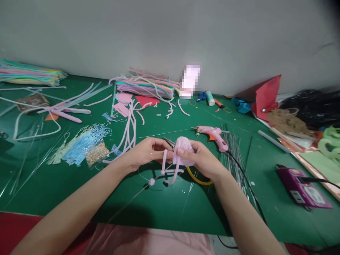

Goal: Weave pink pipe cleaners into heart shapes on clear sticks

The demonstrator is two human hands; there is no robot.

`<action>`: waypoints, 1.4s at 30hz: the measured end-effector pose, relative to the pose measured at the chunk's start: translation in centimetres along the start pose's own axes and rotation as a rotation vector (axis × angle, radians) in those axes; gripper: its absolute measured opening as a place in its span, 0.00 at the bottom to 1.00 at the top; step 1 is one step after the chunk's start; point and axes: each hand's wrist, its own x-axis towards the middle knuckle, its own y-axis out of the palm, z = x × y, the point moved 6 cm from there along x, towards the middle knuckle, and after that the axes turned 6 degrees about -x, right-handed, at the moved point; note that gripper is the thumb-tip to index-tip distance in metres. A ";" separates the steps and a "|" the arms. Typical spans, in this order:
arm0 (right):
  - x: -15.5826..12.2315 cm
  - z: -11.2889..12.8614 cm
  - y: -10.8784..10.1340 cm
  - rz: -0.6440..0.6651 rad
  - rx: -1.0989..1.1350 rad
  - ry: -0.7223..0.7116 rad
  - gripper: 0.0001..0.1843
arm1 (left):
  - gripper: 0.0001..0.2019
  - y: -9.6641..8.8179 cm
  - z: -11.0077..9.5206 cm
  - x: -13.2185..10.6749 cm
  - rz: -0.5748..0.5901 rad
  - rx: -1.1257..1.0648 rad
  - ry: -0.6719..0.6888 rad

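Observation:
Both hands meet over the middle of the green table. My right hand is closed around a fuzzy pink pipe-cleaner figure, a wound bulb with several loose legs hanging down. My left hand pinches one of those pink legs beside the bulb. A leg ends in a small pink ball just above the table. Under the hands lie scissors with a yellow handle.
A pink glue gun with a black cord lies just beyond my right hand. Thin wires lie to its right, a purple power strip farther right. Pipe-cleaner bundles, blue tassels and a bag of gold beads sit left and behind.

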 end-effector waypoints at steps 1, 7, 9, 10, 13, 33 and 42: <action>0.0 0.0 0.1 -0.002 0.008 -0.008 0.16 | 0.12 0.0 0.1 0.1 -0.011 -0.004 0.001; -0.1 0.1 0.5 -0.015 -0.009 -0.015 0.14 | 0.10 -0.3 0.3 0.2 -0.040 0.002 -0.012; -0.1 0.1 0.5 -0.019 -0.026 -0.016 0.15 | 0.10 -0.3 0.2 0.1 -0.044 0.008 -0.020; -0.1 0.2 0.6 -0.018 -0.032 -0.016 0.15 | 0.11 -0.2 0.1 0.1 -0.046 0.012 -0.025; -0.2 0.3 0.7 -0.007 -0.037 -0.021 0.15 | 0.11 -0.2 0.1 0.1 -0.038 0.011 -0.038; 0.2 0.1 -0.8 -0.183 0.085 -0.036 0.19 | 0.19 0.1 2.1 0.4 0.078 -0.122 -0.113; 0.1 1.6 1.2 -0.049 0.211 -0.174 0.16 | 0.22 2.1 2.2 0.1 0.223 -0.310 -0.167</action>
